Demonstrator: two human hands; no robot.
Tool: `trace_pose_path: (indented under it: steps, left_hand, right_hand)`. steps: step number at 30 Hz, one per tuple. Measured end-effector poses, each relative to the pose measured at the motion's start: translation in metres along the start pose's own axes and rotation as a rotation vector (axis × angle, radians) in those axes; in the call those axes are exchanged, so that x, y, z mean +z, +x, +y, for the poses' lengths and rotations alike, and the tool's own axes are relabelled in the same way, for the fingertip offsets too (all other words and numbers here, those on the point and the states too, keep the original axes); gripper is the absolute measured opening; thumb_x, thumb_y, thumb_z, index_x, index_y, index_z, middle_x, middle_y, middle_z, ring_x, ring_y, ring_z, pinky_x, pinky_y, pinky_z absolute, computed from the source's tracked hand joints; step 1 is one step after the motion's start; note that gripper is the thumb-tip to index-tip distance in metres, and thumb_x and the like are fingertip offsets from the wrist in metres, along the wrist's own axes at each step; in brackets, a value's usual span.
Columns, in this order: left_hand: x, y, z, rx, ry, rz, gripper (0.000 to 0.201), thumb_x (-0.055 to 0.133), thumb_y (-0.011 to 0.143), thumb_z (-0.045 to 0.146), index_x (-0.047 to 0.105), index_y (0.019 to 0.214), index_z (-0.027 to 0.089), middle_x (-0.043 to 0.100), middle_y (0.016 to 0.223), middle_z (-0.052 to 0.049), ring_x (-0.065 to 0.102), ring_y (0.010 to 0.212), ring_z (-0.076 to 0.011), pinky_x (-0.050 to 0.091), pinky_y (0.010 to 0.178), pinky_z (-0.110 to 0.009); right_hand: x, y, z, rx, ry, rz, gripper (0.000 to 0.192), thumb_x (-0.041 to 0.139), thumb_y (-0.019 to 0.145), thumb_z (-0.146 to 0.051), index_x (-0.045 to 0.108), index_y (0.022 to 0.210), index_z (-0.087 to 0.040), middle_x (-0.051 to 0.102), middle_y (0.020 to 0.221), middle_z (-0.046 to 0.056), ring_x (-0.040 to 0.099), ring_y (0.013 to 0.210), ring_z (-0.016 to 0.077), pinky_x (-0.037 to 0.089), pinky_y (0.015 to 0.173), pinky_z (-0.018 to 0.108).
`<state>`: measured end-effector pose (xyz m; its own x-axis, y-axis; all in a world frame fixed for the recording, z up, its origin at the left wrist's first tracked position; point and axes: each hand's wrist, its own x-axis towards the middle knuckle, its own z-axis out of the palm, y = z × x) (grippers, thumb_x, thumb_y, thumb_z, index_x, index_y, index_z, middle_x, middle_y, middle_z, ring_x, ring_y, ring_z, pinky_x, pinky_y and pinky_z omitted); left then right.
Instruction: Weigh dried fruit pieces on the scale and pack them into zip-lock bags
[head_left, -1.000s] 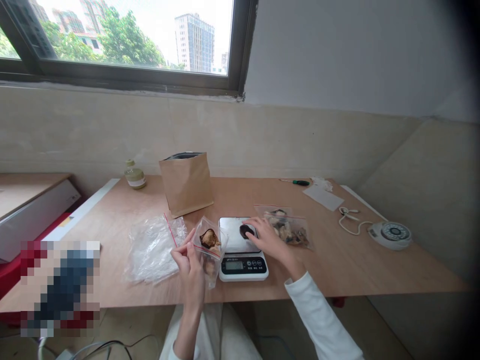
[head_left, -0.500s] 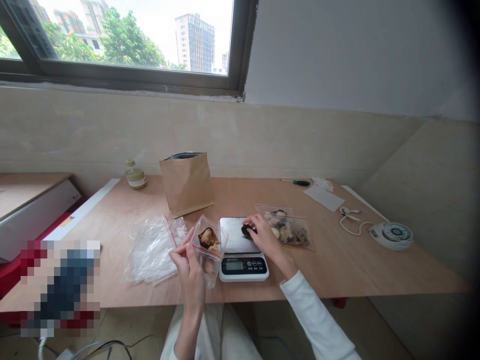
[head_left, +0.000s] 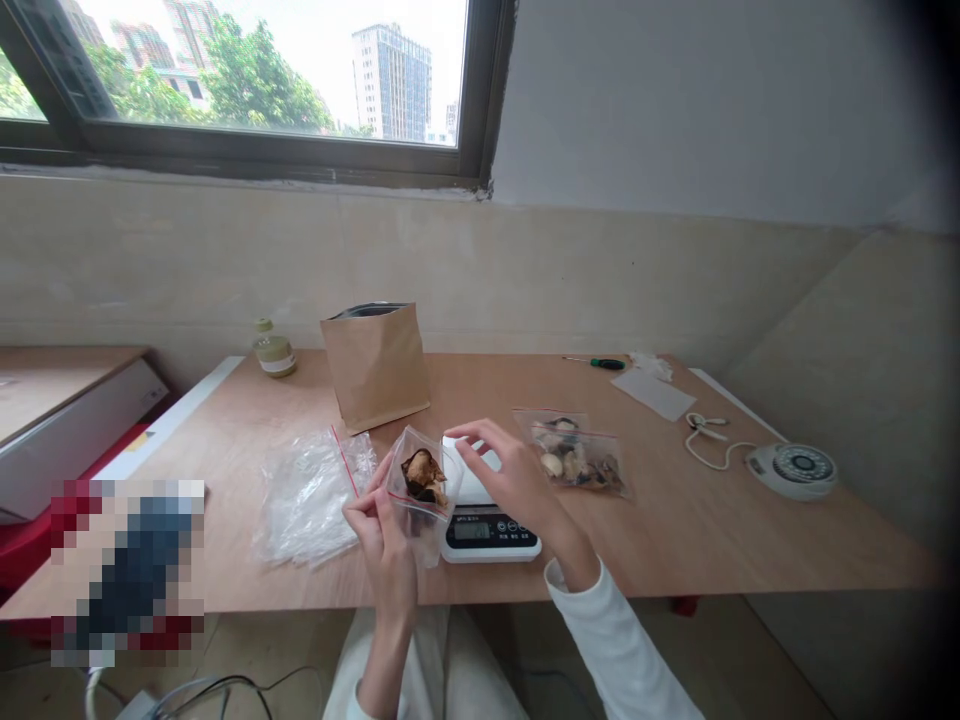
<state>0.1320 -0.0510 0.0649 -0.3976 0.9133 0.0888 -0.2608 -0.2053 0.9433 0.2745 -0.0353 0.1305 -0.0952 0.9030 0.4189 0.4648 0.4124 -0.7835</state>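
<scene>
A small clear zip bag (head_left: 456, 465) with dried mushrooms (head_left: 424, 474) inside is pinched by my left hand (head_left: 384, 535), its mouth held apart. My right hand (head_left: 510, 475) hovers over the digital kitchen scale (head_left: 491, 550), fingers stretched out and spread, the fingertips beside the bag's right edge. No item shows in that hand. Part of the scale's metal plate is hidden behind the hand and the bag. Right of the scale lie filled zip bags (head_left: 577, 465) of dried mushrooms.
A pile of clear plastic bags (head_left: 307, 500) lies left of my left hand. Behind it stands a brown paper pouch (head_left: 377, 370), with a bottle (head_left: 274, 352) farther left. A screwdriver (head_left: 606, 364), a white sheet (head_left: 654, 395) and a corded white device (head_left: 793, 470) are on the right.
My right hand has moved left from the scale plate to the bag, and the dark mushroom piece has left its fingers. The contents of the bag look fuller.
</scene>
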Motion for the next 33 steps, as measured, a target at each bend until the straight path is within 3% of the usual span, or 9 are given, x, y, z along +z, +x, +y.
trace_pose_path:
  steps: [3, 7, 9, 13, 18, 23, 26, 31, 33]
  left_hand:
    - [0.000, -0.001, 0.000, 0.020, -0.061, 0.037, 0.023, 0.046, 0.092, 0.044, 0.038, 0.095, 0.023, 0.048, 0.139, -0.011, 0.048, 0.127, -0.0223, 0.042, 0.102, -0.041]
    - [0.006, -0.009, 0.003, 0.085, -0.138, 0.083, 0.020, 0.046, 0.092, 0.041, 0.037, 0.091, 0.023, 0.045, 0.142, -0.010, 0.041, 0.133, -0.0223, 0.038, 0.106, -0.044]
    - [0.009, -0.015, 0.006, 0.080, -0.168, 0.056, 0.020, 0.047, 0.092, 0.041, 0.038, 0.090, 0.023, 0.042, 0.144, -0.010, 0.040, 0.133, -0.0224, 0.037, 0.107, -0.043]
    - [0.011, -0.023, 0.009, 0.058, -0.126, 0.001, 0.020, 0.045, 0.092, 0.041, 0.045, 0.090, 0.021, 0.040, 0.145, -0.009, 0.040, 0.134, -0.0220, 0.038, 0.106, -0.040]
    - [-0.002, -0.006, 0.008, 0.162, 0.077, 0.090, 0.027, 0.053, 0.089, 0.039, 0.051, 0.110, 0.022, 0.049, 0.138, -0.007, 0.043, 0.130, -0.0203, 0.031, 0.109, -0.039]
    - [-0.012, 0.005, 0.006, 0.038, 0.088, -0.261, 0.031, 0.056, 0.086, 0.041, 0.061, 0.109, 0.020, 0.068, 0.107, -0.007, 0.062, 0.104, -0.0204, 0.046, 0.091, -0.033]
    - [-0.010, 0.000, 0.008, 0.030, 0.117, -0.336, 0.024, 0.061, 0.083, 0.039, 0.067, 0.095, 0.019, 0.071, 0.096, -0.006, 0.065, 0.092, -0.0188, 0.049, 0.082, -0.029]
    - [-0.009, 0.003, 0.011, 0.090, 0.139, -0.035, 0.025, 0.067, 0.077, 0.041, 0.068, 0.082, 0.017, 0.067, 0.072, 0.000, 0.059, 0.067, -0.0118, 0.046, 0.064, -0.021]
    - [-0.008, 0.008, 0.013, 0.102, 0.140, -0.008, 0.026, 0.068, 0.076, 0.042, 0.068, 0.082, 0.017, 0.063, 0.066, 0.002, 0.055, 0.061, -0.0098, 0.044, 0.060, -0.019]
  right_hand:
    - [0.005, -0.022, 0.009, 0.113, 0.006, 0.022, 0.038, 0.052, 0.090, -0.043, 0.054, 0.122, -0.023, 0.058, 0.124, 0.009, 0.058, 0.108, 0.0203, 0.048, 0.091, 0.035]
    - [0.028, -0.049, 0.007, 0.213, 0.111, -0.086, 0.091, 0.070, 0.075, -0.049, 0.021, 0.147, -0.023, 0.037, 0.147, 0.013, 0.042, 0.131, 0.0259, 0.040, 0.105, 0.041]
    - [0.038, -0.053, 0.001, 0.223, 0.193, -0.057, 0.081, 0.063, 0.082, -0.046, 0.021, 0.147, -0.024, 0.041, 0.145, 0.011, 0.041, 0.133, 0.0232, 0.038, 0.107, 0.040]
    - [0.042, -0.051, -0.006, 0.171, 0.289, 0.045, 0.043, 0.043, 0.095, -0.040, 0.047, 0.134, -0.024, 0.054, 0.135, 0.007, 0.048, 0.127, 0.0194, 0.038, 0.108, 0.036]
    - [0.025, -0.059, 0.005, 0.172, 0.352, 0.128, 0.038, 0.040, 0.096, -0.041, 0.062, 0.120, -0.021, 0.063, 0.124, 0.008, 0.056, 0.119, 0.0217, 0.044, 0.103, 0.037]
    - [0.019, -0.065, 0.006, 0.161, 0.299, 0.112, 0.042, 0.035, 0.097, -0.042, 0.057, 0.127, -0.021, 0.059, 0.129, 0.010, 0.054, 0.121, 0.0216, 0.043, 0.103, 0.039]
    - [0.017, -0.063, 0.003, 0.089, 0.213, 0.092, 0.042, 0.037, 0.097, -0.040, 0.054, 0.130, -0.022, 0.054, 0.136, 0.007, 0.048, 0.127, 0.0197, 0.036, 0.108, 0.037]
    - [0.008, -0.063, 0.009, 0.186, 0.189, 0.313, 0.041, 0.033, 0.098, -0.042, 0.067, 0.108, -0.021, 0.072, 0.102, 0.007, 0.067, 0.090, 0.0182, 0.052, 0.082, 0.030]
    - [0.005, -0.065, 0.014, 0.204, 0.199, 0.368, 0.042, 0.035, 0.097, -0.043, 0.070, 0.093, -0.020, 0.073, 0.091, 0.007, 0.067, 0.085, 0.0185, 0.052, 0.077, 0.029]
